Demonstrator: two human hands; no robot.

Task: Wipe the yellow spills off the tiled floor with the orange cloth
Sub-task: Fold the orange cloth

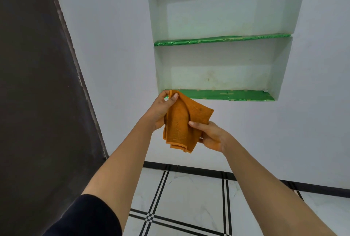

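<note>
The orange cloth [181, 122] hangs folded in mid-air in front of the white wall, held up at chest height. My left hand [161, 109] pinches its upper left edge between thumb and fingers. Lower and to the right, my right hand [210, 136] grips the cloth's right side. Below them lies the tiled floor [191, 197], white marble-look tiles with black double lines. No yellow spill shows on the visible part of the floor.
A recessed wall niche [219, 55] with green-lined shelves [223, 39] is set in the white wall straight ahead. A dark door or panel [37, 84] fills the left side. A black skirting strip [208, 171] runs along the wall's base.
</note>
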